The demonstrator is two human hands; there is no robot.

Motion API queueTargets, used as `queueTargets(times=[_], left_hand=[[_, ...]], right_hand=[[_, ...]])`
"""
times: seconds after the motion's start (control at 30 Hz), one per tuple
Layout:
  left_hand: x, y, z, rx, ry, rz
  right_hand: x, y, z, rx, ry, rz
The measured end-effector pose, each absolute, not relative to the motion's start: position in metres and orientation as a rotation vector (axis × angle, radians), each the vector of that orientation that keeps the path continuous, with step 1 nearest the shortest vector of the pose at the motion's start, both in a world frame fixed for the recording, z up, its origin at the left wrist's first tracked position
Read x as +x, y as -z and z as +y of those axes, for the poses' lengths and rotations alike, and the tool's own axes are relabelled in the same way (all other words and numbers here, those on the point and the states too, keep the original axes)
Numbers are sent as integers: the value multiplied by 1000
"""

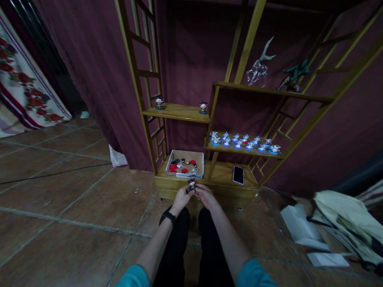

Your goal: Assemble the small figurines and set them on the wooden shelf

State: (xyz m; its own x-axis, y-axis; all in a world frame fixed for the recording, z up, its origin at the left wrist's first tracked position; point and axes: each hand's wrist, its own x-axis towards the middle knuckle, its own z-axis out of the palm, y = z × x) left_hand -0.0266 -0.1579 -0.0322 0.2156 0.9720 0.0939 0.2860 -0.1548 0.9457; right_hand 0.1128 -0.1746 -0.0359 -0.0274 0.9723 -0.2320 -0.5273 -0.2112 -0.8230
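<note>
A small black-haired figurine (192, 184) on a dark base is held upright between my two hands, in front of the shelf's lower edge. My left hand (182, 197) pinches it from the left, and my right hand (206, 194) has its fingers at the base from the right. Just beyond it, an open cardboard box (203, 164) holds several red, black and white pieces. Two similar figurines stand on the shelf board above, one at its left end (159, 103) and the other at its right end (203, 107).
A wooden display shelf (176, 113) stands ahead. Several blue and white figurines (238, 144) line its right board. A phone (238, 175) lies on the bottom board. Higher up are a clear deer ornament (257, 71) and a dark green ornament (295, 75). A pale bag (344, 211) lies at right.
</note>
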Motion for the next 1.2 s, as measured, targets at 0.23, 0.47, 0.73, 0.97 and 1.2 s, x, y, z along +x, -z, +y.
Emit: queueTargets(times=[0.23,0.47,0.73,0.97,1.2], left_hand=[[-29,44,-151,1563,-1048,1191],[-30,47,-150,1550,-1093,1222],[-29,44,-154,1505,-1150,1177],[-26,34,-159,1441,-1163,1144],[-27,32,-158,1432,-1122,1139]], right_hand=[[111,32,-177,-915,-1587,-634],[111,28,-178,-884,-1596,-647],[112,29,-178,-878,-1611,-611],[110,34,-175,-891,-1599,-582],[110,35,-175,-857,-1595,-563]])
